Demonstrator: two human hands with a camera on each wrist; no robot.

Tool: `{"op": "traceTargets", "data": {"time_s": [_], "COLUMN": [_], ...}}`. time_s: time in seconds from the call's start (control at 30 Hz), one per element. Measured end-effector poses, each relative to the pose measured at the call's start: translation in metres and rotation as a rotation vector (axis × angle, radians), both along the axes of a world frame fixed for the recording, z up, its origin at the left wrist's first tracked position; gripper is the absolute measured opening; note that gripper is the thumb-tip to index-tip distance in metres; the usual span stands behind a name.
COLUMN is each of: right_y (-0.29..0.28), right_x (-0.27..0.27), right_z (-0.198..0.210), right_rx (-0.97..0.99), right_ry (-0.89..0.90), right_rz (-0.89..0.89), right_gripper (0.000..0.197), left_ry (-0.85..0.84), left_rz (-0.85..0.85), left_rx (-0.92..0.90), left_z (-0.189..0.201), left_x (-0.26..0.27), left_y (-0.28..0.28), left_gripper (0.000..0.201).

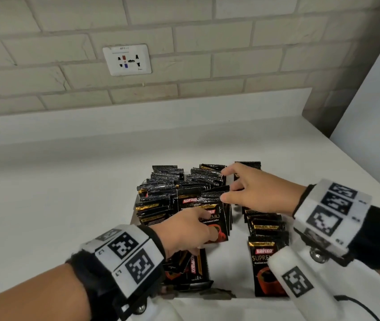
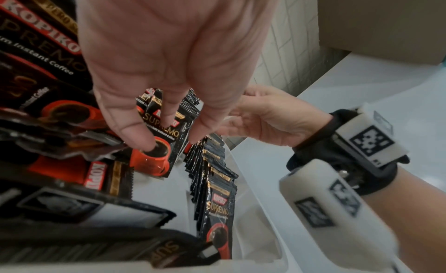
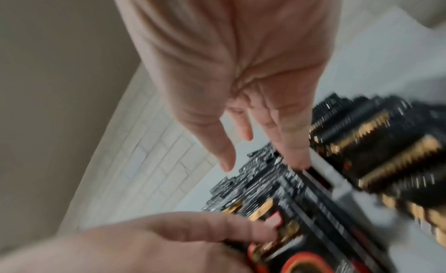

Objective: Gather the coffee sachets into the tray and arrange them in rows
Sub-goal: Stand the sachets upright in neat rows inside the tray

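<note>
Black Kopiko coffee sachets stand on edge in three rows inside a white tray point(image 1: 238, 262): a left row point(image 1: 156, 200), a middle row point(image 1: 205, 179) and a right row point(image 1: 266, 228). My left hand point(image 1: 209, 224) touches the face of the middle row's front sachet point(image 2: 159, 149); its thumb presses the printed red cup, and the fingers are nearly straight. My right hand point(image 1: 227, 185) reaches across the tray with spread, straight fingers resting on the tops of the middle row. It holds nothing. A few loose sachets point(image 1: 196, 267) lie flat in the tray's near left corner, partly under my left wrist.
The tray sits on a white counter point(image 1: 56, 205) against a pale brick wall with a socket plate point(image 1: 126, 59). A white panel point(image 1: 374, 93) rises at the right. The tray's right wall point(image 2: 253, 181) runs beside the right row.
</note>
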State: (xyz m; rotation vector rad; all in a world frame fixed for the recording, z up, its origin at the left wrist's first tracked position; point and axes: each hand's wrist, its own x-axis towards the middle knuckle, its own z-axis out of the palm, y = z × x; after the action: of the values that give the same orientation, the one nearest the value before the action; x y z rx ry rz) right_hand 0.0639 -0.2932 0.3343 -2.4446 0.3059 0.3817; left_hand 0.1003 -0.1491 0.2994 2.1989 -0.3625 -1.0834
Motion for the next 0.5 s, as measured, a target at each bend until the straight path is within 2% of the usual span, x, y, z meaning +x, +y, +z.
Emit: {"op": "traceTargets", "data": {"time_s": [0.2,0.5], "right_y": [0.008,0.011], "right_x": [0.002,0.01], "right_z": [-0.018,-0.05], "right_rx": [0.341,0.572], "right_ry": [0.061,0.038], "right_rz": [-0.156,-0.368], "right_gripper": [0.071,0.088], "left_ry": [0.102,0.064], "left_rz": [0.067,-0.007], "left_rx": [-0.067,-0.008], "left_z": [-0.002,-0.004], "left_x": [0.003,0.005], "left_y": [-0.004,-0.008], "left_gripper": [0.048,0.047]}}
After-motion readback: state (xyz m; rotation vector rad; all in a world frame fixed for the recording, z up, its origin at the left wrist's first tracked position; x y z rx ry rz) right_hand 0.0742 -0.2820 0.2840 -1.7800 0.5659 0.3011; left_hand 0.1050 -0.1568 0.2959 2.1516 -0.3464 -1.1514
